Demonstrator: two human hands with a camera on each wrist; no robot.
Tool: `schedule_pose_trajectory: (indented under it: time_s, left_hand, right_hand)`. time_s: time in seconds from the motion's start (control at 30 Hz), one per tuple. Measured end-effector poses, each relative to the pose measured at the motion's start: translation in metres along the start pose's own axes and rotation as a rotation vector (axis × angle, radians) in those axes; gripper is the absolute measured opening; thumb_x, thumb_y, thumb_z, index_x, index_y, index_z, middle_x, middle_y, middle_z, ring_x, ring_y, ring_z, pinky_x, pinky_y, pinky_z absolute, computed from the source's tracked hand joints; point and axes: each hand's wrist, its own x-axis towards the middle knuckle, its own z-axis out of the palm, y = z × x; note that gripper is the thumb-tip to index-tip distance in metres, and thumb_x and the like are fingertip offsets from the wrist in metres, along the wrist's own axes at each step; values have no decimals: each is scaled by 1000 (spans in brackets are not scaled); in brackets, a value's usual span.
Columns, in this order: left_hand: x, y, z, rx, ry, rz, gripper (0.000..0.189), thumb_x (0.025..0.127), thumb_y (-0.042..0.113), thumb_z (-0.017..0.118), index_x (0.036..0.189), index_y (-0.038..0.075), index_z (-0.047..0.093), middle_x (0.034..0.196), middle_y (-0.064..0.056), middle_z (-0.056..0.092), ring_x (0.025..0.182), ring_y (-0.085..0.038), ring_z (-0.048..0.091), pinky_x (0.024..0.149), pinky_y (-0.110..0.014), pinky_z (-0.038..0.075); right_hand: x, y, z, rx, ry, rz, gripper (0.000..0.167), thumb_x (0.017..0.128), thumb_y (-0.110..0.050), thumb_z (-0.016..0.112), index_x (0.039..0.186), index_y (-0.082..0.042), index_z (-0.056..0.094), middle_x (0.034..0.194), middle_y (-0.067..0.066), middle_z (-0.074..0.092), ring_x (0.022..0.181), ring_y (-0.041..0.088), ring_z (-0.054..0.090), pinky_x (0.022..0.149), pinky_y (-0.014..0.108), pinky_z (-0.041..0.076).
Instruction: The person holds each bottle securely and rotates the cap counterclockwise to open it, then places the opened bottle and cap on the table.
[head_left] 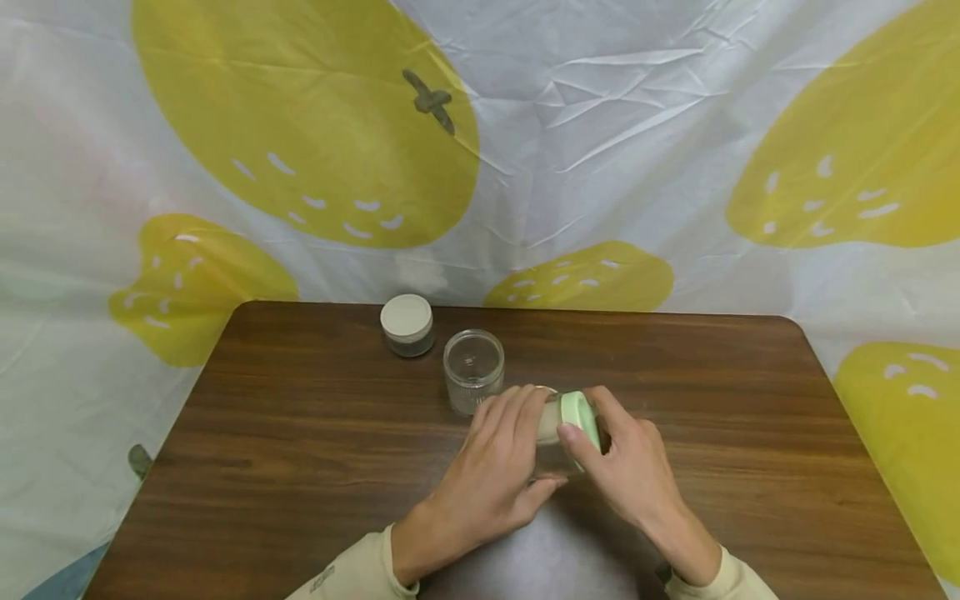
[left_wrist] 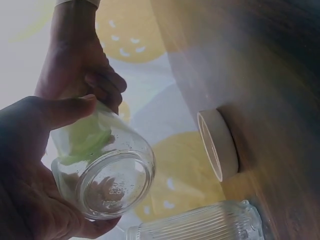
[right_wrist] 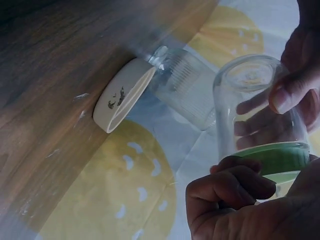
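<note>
A clear glass jar [left_wrist: 120,182] is tilted on its side above the table, its round base facing the left wrist view. My left hand [head_left: 487,471] grips the jar's body, thumb on one side and fingers on the other. At the other end, my right hand [head_left: 633,467] holds the light green lid [head_left: 582,418] with its fingers curled round the rim. The lid sits on the jar's mouth; whether it is threaded on I cannot tell. Just beyond the hands stands a lidless ribbed glass jar [head_left: 474,367]. A cream lid [right_wrist: 120,97] rests on the table near it, mostly hidden in the head view.
A smaller glass jar with a cream lid [head_left: 407,317] stands at the back left of the brown wooden table [head_left: 300,467]. Behind the table hangs a white cloth [head_left: 600,150] with yellow fruit prints, close to the back edge.
</note>
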Motion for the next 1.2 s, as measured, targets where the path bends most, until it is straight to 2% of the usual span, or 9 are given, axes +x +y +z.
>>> schedule_pose_trajectory:
  time_s: [0.37,0.7,0.9,1.2]
  left_hand:
    - [-1,3,-5,26,-5,9,103,70,48,94,147,-2,47,141,-14,60,132,-32,60,109,-47,50]
    - [1,4,-6,20,13,16,102,69,48,94,145,-2,48,139,-14,60,130,-31,61,109,-46,50]
    - [3,3,-7,11,30,38,103,68,50,94,146,-1,47,137,-12,61,127,-26,62,104,-40,50]
    - [2,2,-7,-23,0,47,104,66,51,94,144,1,48,136,-10,62,129,-25,61,104,-39,50]
  right_hand:
    - [-1,7,2,108,57,-103,36,86,-34,78,119,-22,68,69,-9,62,56,3,51,49,23,42]
    - [0,9,2,182,79,-175,40,86,-40,79,120,-21,69,76,-7,69,60,1,57,49,19,46]
    - [-2,9,1,226,87,-175,39,84,-36,80,119,-21,69,78,-6,71,62,0,58,51,20,48]
    - [-6,13,5,219,105,-190,42,82,-33,78,121,-20,70,77,-5,71,62,-1,57,51,19,46]
